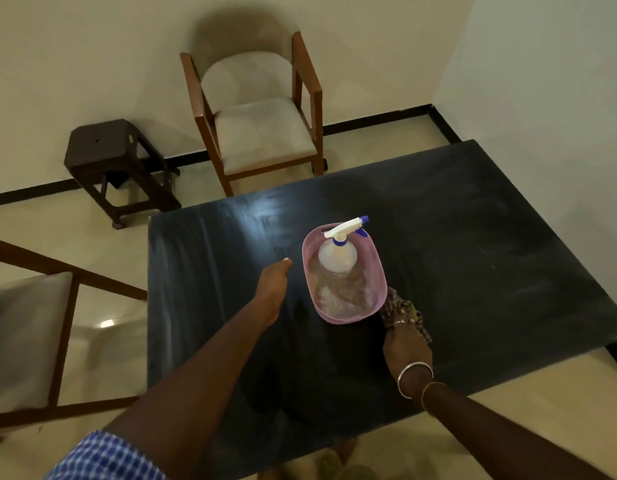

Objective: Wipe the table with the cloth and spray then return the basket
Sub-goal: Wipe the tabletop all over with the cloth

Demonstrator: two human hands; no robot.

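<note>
Head: spray bottle (337, 258) upright, nozzle (362, 220) rightward; left grip (274, 285) slack; right grip (406, 344) around cloth (392, 301)

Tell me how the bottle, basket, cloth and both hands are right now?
Basket: standing on the table.
Spray bottle: upright inside the basket.
Cloth: bunched up beside the basket.
Right hand: grips the cloth.
Left hand: near the basket, not touching it, holding nothing.
</note>
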